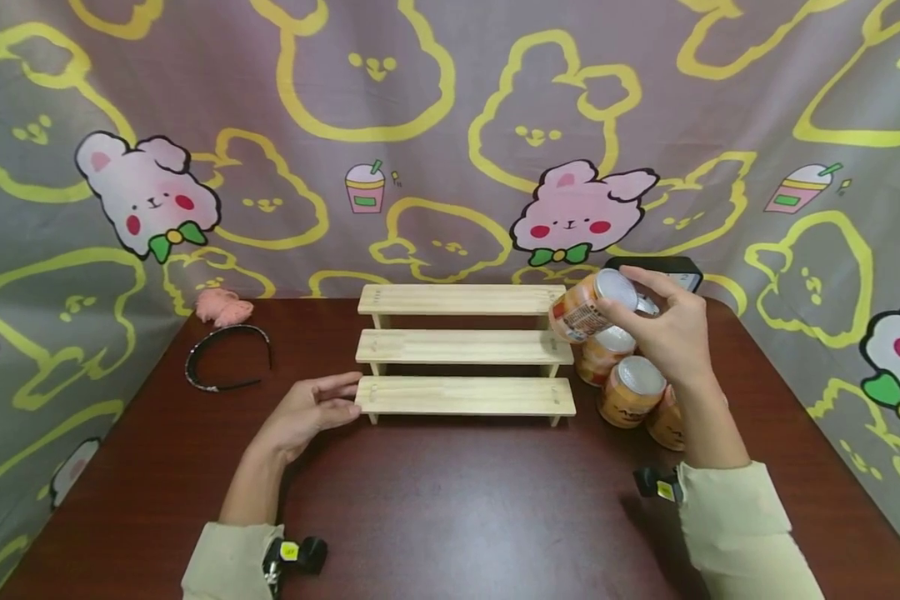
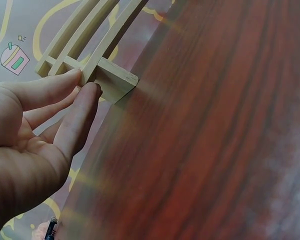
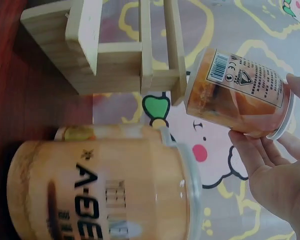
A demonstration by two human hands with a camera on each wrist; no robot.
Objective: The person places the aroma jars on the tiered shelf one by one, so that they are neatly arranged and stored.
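A three-tier wooden stand (image 1: pixel 465 396) rests on the table. My left hand (image 1: pixel 303 419) pinches the left end of its lowest board, thumb and fingertips at the edge, as the left wrist view shows close up. Raised beside the right end of the top board, my right hand (image 1: pixel 671 333) grips an orange-labelled can (image 1: pixel 579 313) near its pale lid. That can is tilted, and its barcode panel (image 3: pixel 219 67) shows in the right wrist view. Below it, several similar cans (image 1: pixel 633 392) stand on the table right of the stand, partly hidden behind my right hand and forearm.
A black headband (image 1: pixel 228 332) and a pink bundle (image 1: pixel 223 307) lie at the table's back left. Behind the cans stands a dark-framed device (image 1: pixel 682 271), partly covered by my hand. A patterned curtain (image 1: pixel 435 100) encloses the back and sides of the dark table (image 1: pixel 450 500).
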